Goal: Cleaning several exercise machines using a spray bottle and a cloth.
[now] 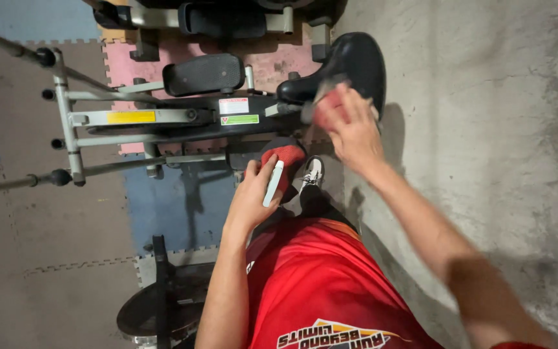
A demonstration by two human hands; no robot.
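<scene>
Head view, looking straight down. The person's right hand (350,126) presses a reddish cloth (328,108) against the black seat (356,61) of an exercise machine (163,116), fingers spread and curled over the cloth, which is bunched on the seat's near edge. The hand is motion-blurred. The left hand (253,194) is closed around a slim white bottle (273,183), likely a spray bottle, held upright near the waist; behind it sits a red and black object (285,158), too unclear to name. The cloth looks soft, light and limp, best gripped in a loose wad under the palm. The seat looks smooth, firm and fixed to the frame, probably slick where wet. The bottle seems light and rigid, held around its middle. A red shirt (318,284) fills the lower frame, and one sneaker (313,173) shows below. Foam floor mats (46,213) lie left, bare concrete floor (485,129) right.
</scene>
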